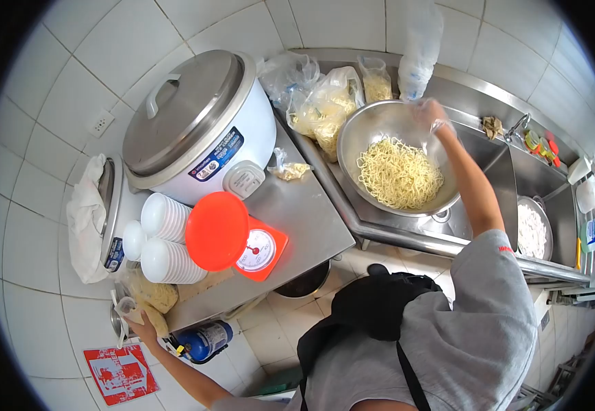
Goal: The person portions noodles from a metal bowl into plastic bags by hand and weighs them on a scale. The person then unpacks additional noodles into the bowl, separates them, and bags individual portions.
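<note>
Head view. Nearest: the wearer's grey shirt (462, 329) and a black cloth (380, 305). Right hand (429, 113) at the far rim of the steel bowl (373, 125), fingers bent, blurred; cannot tell whether it has hold of anything. Pale noodles (400, 175) heaped in the bowl, which rests at the steel sink (490, 159). Left hand (144, 327) well apart, beside a clear cup (127, 306); finger spread and grip cannot be made out.

Handling, my judgement: strands look prone to tangle; loose fingers from beneath suit better than squeezing. Steady the bowl; keep the cup level.

Steel desk (311, 226) carries a red scale (277, 250), stacked white bowls (173, 262), a big cooker (243, 154). White tiled wall (92, 41) behind; tiled floor (277, 335) below.
</note>
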Motion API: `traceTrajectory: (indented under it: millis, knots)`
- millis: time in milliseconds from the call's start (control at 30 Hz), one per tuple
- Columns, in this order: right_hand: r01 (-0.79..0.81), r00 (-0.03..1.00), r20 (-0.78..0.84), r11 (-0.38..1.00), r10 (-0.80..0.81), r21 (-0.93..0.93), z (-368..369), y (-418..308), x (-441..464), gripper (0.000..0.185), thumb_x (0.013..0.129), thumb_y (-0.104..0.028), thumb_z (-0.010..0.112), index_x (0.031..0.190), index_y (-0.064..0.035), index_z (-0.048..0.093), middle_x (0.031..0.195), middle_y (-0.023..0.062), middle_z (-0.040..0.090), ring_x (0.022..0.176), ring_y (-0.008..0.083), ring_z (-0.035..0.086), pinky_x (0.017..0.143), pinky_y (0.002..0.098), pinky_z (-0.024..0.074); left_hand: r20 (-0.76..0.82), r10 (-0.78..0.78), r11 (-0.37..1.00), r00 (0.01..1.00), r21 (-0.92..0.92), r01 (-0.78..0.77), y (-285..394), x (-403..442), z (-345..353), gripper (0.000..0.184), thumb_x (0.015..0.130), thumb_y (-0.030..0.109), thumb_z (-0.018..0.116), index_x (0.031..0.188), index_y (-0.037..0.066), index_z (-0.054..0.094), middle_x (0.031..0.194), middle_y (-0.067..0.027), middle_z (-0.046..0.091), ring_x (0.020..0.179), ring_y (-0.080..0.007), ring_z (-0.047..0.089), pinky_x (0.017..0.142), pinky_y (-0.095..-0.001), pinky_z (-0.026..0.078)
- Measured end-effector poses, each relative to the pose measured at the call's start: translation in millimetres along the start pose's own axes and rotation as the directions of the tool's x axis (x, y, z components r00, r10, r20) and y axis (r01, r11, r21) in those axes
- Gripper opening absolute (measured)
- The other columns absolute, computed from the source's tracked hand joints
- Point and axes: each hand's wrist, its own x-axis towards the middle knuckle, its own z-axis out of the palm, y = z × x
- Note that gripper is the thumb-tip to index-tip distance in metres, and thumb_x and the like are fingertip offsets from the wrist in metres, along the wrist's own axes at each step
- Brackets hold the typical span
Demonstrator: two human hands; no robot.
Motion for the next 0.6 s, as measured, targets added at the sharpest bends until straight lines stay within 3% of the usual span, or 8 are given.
traceTrajectory:
  millis: [200, 233, 267, 333, 433, 500, 567, 600]
  knots:
    - [-0.221, 0.856, -0.423, 0.950, 0.297, 0.219, -81.5, 22.4, 115.3, 0.044, 0.074, -0.041, 0.053, 0.098, -0.0051, 0.061, 0.097, 0.0166, 0.061, 0.094, 0.0313, 0.057, 0.081, 0.0372, 0.0426, -0.227, 0.071, 0.997, 0.971, 0.034, -0.065, 29.9, -40.8, -30.1, 0.069, 0.084, 0.030, 0.054, 0.133, -0.001, 0.018, 0.134, -0.0238, 0.026, 0.124, -0.0333, 0.028, 0.100, -0.0389, 0.024]
    - [-0.192, 0.867, -0.446, 0.975, 0.222, 0.112, -92.2, 35.7, 133.2, 0.041, 0.075, -0.038, 0.053, 0.101, -0.0075, 0.060, 0.101, 0.0165, 0.059, 0.094, 0.0321, 0.057, 0.081, 0.0373, 0.0428, -0.273, 0.073, 0.997, 0.959, 0.058, -0.060, 59.3, -50.3, -46.8, 0.067, 0.084, 0.031, 0.053, 0.133, -0.001, 0.019, 0.134, -0.0231, 0.027, 0.124, -0.0327, 0.029, 0.100, -0.0390, 0.025]
    - [-0.167, 0.865, -0.455, 0.976, 0.212, 0.137, -102.6, 37.1, 144.3, 0.042, 0.074, -0.038, 0.053, 0.103, -0.0083, 0.059, 0.104, 0.0164, 0.058, 0.095, 0.0324, 0.056, 0.083, 0.0370, 0.0425, -0.337, -0.025, 1.000, 0.941, -0.011, 0.023, 98.3, -59.7, -59.5, 0.055, 0.086, 0.024, 0.052, 0.130, -0.001, 0.029, 0.128, -0.0210, 0.037, 0.118, -0.0292, 0.037, 0.095, -0.0366, 0.031]
    - [-0.131, 0.849, -0.455, 0.941, 0.269, 0.312, -122.7, 31.0, 156.3, 0.048, 0.073, -0.042, 0.056, 0.106, -0.0081, 0.058, 0.109, 0.0162, 0.056, 0.099, 0.0323, 0.054, 0.086, 0.0358, 0.0413, -0.402, -0.013, 0.971, 0.915, -0.222, -0.084, 163.1, -75.4, -79.9, 0.045, 0.087, 0.019, 0.050, 0.126, -0.001, 0.035, 0.122, -0.0191, 0.044, 0.109, -0.0258, 0.046, 0.090, -0.0335, 0.036]
    - [-0.020, 0.721, -0.667, 0.968, 0.186, 0.249, -120.5, 47.8, 197.3, 0.053, 0.070, -0.047, 0.058, 0.106, -0.0074, 0.057, 0.109, 0.0155, 0.056, 0.101, 0.0307, 0.054, 0.086, 0.0349, 0.0407, -0.413, 0.043, 0.904, 0.910, -0.370, -0.211, 264.1, -100.4, -95.2, 0.032, 0.089, 0.011, 0.045, 0.119, -0.001, 0.044, 0.108, -0.0154, 0.055, 0.092, -0.0187, 0.056, 0.079, -0.0272, 0.043]
    - [-0.032, 0.789, -0.603, 0.987, 0.120, 0.155, -119.3, 67.1, 237.5, 0.052, 0.069, -0.049, 0.058, 0.104, -0.0107, 0.059, 0.107, 0.0125, 0.058, 0.100, 0.0301, 0.054, 0.086, 0.0360, 0.0406, -0.362, 0.164, 0.868, 0.917, -0.389, -0.309, 316.0, -114.6, -92.5, 0.030, 0.088, 0.009, 0.045, 0.117, -0.002, 0.045, 0.104, -0.0151, 0.057, 0.084, -0.0183, 0.058, 0.074, -0.0277, 0.044]
    - [0.034, 0.930, -0.367, 0.998, -0.014, 0.048, -135.4, 69.0, 245.0, 0.047, 0.071, -0.048, 0.055, 0.103, -0.0133, 0.060, 0.106, 0.0125, 0.058, 0.100, 0.0301, 0.054, 0.085, 0.0364, 0.0409, -0.287, 0.291, 0.811, 0.913, -0.433, -0.394, 352.6, -121.8, -81.2, 0.029, 0.088, 0.007, 0.045, 0.115, -0.002, 0.045, 0.103, -0.0150, 0.057, 0.082, -0.0186, 0.058, 0.073, -0.0279, 0.045]
    - [0.040, 0.909, -0.417, 0.998, -0.012, 0.058, -145.3, 69.0, 247.4, 0.044, 0.073, -0.046, 0.054, 0.101, -0.0138, 0.060, 0.104, 0.0124, 0.059, 0.097, 0.0296, 0.055, 0.083, 0.0361, 0.0416, -0.276, 0.335, 0.768, 0.901, -0.473, -0.431, 369.9, -125.9, -72.8, 0.028, 0.087, 0.004, 0.045, 0.114, -0.003, 0.046, 0.100, -0.0149, 0.059, 0.078, -0.0190, 0.058, 0.072, -0.0285, 0.045]
